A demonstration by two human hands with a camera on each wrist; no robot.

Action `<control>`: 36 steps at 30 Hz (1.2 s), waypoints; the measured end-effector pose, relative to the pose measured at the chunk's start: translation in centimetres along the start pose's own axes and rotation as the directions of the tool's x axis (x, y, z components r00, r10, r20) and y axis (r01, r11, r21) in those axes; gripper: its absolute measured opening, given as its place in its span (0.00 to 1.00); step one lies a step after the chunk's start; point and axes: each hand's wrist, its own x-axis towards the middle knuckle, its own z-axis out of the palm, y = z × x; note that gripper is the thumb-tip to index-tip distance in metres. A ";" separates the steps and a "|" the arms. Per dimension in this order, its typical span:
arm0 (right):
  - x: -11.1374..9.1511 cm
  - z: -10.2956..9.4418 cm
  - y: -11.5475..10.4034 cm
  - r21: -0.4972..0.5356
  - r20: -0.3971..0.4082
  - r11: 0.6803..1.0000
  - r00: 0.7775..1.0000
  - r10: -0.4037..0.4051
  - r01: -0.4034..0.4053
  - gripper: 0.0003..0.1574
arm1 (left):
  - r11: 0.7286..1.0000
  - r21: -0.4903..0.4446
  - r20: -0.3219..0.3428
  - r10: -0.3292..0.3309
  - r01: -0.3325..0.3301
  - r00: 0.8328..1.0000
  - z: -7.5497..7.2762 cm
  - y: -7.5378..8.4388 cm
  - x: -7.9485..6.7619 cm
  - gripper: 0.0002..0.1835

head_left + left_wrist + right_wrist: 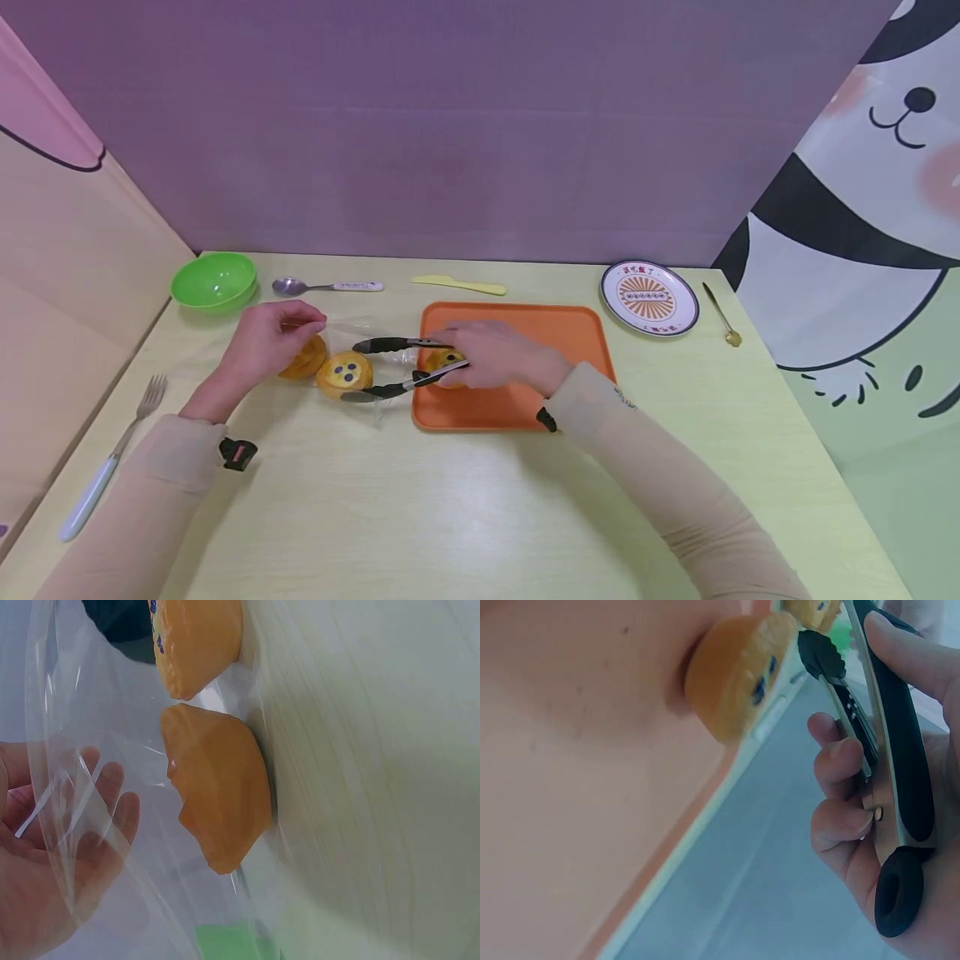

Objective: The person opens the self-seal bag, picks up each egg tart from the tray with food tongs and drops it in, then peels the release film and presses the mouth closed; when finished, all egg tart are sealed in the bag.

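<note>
My left hand [262, 342] pinches the edge of a clear plastic bag [67, 697], whose film spreads across the left wrist view. Under that hand lies a golden bread roll [217, 787], seen through or beside the film. Beside it sits a muffin [344, 373] with dark blue dots. In my right hand [502, 354] is a pair of black-and-steel tongs [896, 735]; their tips stand spread on either side of that muffin. A second dotted muffin [739, 679] rests on the orange tray [517, 408], partly hidden by the tongs and right hand.
Along the back are a green bowl [214, 282], a spoon [330, 287], a yellow knife [459, 285] and a patterned plate [649, 297]. A small gold spoon [722, 315] lies far right. A fork [116, 454] lies near the left forearm.
</note>
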 end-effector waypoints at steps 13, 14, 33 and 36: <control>-6.7 -3.1 2.3 -0.018 -0.070 0.999 0.997 0.044 -0.046 0.39 | 1.000 -0.001 0.002 -0.021 0.021 1.000 -0.4 0.4 0.2 0.07; -7.2 -3.2 2.6 -0.021 -0.080 0.998 0.995 0.054 -0.056 0.39 | 1.000 -0.004 0.002 -0.024 0.024 1.000 -0.4 0.4 0.2 0.07; -11.6 0.2 6.3 0.061 -0.124 0.989 0.982 0.139 -0.132 0.39 | 0.997 -0.004 -0.002 -0.082 0.082 0.997 -0.4 0.8 0.4 0.08; -11.5 0.7 6.5 0.079 -0.134 0.991 0.983 0.122 -0.113 0.38 | 0.996 -0.005 0.005 -0.092 0.092 0.996 -0.3 0.7 0.4 0.08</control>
